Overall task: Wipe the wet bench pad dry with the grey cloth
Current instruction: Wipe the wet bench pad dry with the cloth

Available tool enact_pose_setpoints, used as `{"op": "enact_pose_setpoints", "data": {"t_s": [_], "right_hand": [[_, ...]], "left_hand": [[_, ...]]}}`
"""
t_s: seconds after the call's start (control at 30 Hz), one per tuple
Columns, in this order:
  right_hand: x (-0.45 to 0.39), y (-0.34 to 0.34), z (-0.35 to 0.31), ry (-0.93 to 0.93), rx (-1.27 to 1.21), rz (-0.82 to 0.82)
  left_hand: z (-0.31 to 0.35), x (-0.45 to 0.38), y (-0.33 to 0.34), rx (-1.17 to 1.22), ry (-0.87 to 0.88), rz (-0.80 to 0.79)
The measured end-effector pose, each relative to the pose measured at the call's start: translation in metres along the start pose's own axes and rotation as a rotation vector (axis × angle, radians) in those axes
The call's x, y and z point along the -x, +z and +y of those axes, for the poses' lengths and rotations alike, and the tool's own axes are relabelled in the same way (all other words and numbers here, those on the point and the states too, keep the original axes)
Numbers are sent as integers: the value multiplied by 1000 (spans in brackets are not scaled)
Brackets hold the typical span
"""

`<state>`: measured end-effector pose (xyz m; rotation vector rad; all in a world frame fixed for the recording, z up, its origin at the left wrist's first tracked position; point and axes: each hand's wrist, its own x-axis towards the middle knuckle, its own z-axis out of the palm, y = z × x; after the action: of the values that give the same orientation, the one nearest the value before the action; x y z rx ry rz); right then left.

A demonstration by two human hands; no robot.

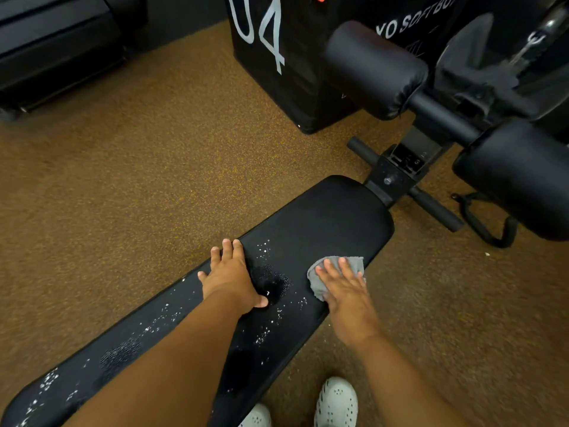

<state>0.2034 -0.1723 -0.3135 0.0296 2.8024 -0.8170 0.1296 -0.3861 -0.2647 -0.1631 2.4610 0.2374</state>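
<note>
- Nearest the camera, a pair of pale perforated shoes (pixel 335 402) stands on the brown speckled floor (pixel 123 195), just beside the bench pad's near long edge.
- The black bench pad (pixel 323 217) runs diagonally from lower left to upper right; water droplets (pixel 268 331) dot its surface, and a darker wet patch lies around its middle.
- The left hand (pixel 231 275) rests flat on the pad at its far long edge, fingers straight and reaching over that edge, thumb lying against the wet patch. It holds nothing.
- The right hand (pixel 345 288) lies flat on the grey cloth (pixel 335 269), fingers spread and straight, pressing it onto the pad near the pad's near long edge.
- The cloth is bunched under the palm and fingers; its grey folds show beyond the fingertips and to the thumb side. It sits to the right of the wet patch, apart from the left hand.
- Beyond the cloth, the upper end of the pad looks free of droplets.
- Past the pad's far end stand the black bench frame (pixel 397 171) and two padded rollers (pixel 372 69).
- Farther still, beyond the pad's far end, stands a black box (pixel 277 81) marked "04".
</note>
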Motion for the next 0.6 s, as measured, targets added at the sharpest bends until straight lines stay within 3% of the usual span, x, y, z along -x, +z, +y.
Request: {"op": "enact_pose_setpoints", "data": {"t_s": [0.17,0.6], "right_hand": [[-3,-9,-5,36,11,-105],[-1,-7,-5,24,24,-25]], "left_hand": [[-1,2,-5,-6,19,14],[-10,-5,4,-53,54,93]]}}
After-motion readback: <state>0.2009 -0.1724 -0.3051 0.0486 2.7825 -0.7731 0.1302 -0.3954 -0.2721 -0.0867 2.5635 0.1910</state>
